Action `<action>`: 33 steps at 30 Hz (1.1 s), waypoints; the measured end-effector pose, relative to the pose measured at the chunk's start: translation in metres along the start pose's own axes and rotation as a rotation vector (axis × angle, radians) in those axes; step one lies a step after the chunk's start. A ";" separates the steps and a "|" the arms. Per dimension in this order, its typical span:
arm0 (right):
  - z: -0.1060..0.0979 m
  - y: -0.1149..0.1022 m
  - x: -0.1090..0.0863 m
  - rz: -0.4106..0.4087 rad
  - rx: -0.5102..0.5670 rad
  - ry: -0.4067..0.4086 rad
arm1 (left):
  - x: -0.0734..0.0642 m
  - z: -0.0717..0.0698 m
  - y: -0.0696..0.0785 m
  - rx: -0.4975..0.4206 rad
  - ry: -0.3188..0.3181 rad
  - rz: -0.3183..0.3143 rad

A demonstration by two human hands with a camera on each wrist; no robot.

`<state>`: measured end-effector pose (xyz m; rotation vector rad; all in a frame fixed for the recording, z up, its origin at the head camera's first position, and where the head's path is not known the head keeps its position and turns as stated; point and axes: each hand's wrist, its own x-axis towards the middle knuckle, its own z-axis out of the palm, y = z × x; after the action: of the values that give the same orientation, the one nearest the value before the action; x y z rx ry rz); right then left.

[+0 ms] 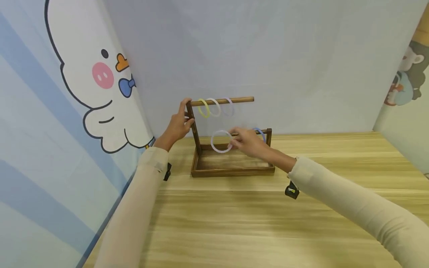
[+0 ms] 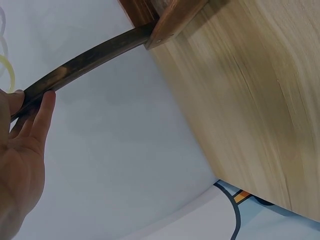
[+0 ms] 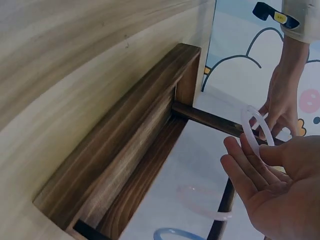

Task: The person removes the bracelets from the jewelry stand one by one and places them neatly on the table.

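Note:
A dark wooden rack has a left post (image 1: 196, 133) with an upper bar (image 1: 244, 99). My left hand (image 1: 177, 125) grips the post near its top, thumb and fingers on either side of the wood. Yellow (image 1: 207, 108), white (image 1: 219, 108) and lavender (image 1: 232, 107) rings hang from that bar. My right hand (image 1: 248, 142) pinches a pale lavender ring (image 1: 212, 141) between thumb and fingers, below the upper bar and over the tray. Behind this hand, a blue ring (image 1: 263, 134) hangs on the lower bar; the right wrist view also shows a pale pink ring (image 3: 192, 188) there.
The rack's tray base (image 1: 231, 172) stands on a wood-grain table (image 1: 214, 223). The lower bar runs inward from a short right post (image 1: 269, 137). A pale backdrop (image 1: 285, 56) rises behind, and a cartoon-printed sheet (image 1: 83, 123) borders the left side.

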<state>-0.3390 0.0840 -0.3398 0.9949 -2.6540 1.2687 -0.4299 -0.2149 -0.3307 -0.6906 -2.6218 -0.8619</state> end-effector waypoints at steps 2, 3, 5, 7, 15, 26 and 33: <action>0.005 0.000 0.000 0.027 0.010 -0.039 | 0.001 0.001 0.001 -0.005 -0.001 0.001; 0.008 0.000 0.000 0.037 0.010 -0.057 | 0.002 0.001 0.001 -0.007 -0.001 0.001; 0.014 0.002 0.000 0.036 0.014 -0.081 | 0.003 0.002 0.002 -0.011 -0.001 0.003; 0.021 0.006 0.001 0.031 0.036 -0.103 | 0.003 0.003 0.002 -0.009 0.002 0.000; 0.044 0.016 -0.002 0.075 0.150 -0.165 | -0.001 0.005 0.005 -0.023 -0.014 -0.022; 0.077 0.006 0.009 0.145 0.151 -0.244 | -0.004 0.000 0.003 -0.018 -0.005 -0.023; 0.089 0.006 0.009 0.129 0.147 -0.256 | -0.001 -0.001 0.004 -0.012 -0.001 -0.006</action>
<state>-0.3289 0.0182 -0.4002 1.0890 -2.8921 1.4741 -0.4267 -0.2136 -0.3287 -0.6874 -2.6223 -0.8804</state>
